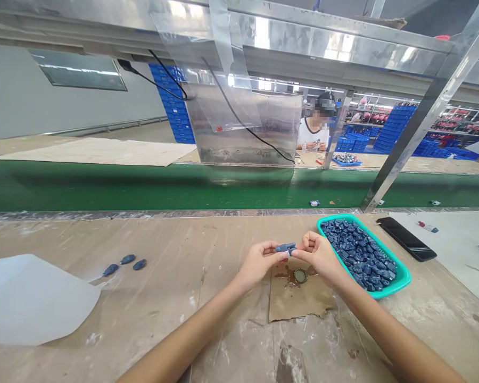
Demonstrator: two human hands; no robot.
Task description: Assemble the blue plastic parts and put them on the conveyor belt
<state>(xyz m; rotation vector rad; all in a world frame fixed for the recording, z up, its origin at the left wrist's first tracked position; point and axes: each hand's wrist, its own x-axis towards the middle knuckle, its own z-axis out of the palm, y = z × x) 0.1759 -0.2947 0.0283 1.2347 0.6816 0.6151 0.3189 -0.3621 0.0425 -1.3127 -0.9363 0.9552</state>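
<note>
Between my two hands is a small dark blue moulded piece [284, 247], with a paler bit at its underside. My left hand [259, 261] pinches its left end between thumb and fingers. At the right end, the thumb and fingertips of my right hand [317, 255] are closed on the same piece. Below them a round bottle cap [299, 275] lies on a stained square of cardboard [287, 306]. To the right of my right hand stands a turquoise basket [403, 274] full of similar dark blue pieces [359, 252].
Three dark blue pieces [127, 259] lie on the left of the table, near a white sheet [32, 298]. A black phone [407, 239] is right of the basket. Beyond runs a green conveyor belt [143, 186] with a metal post [403, 117]; a person [313, 133] sits across it.
</note>
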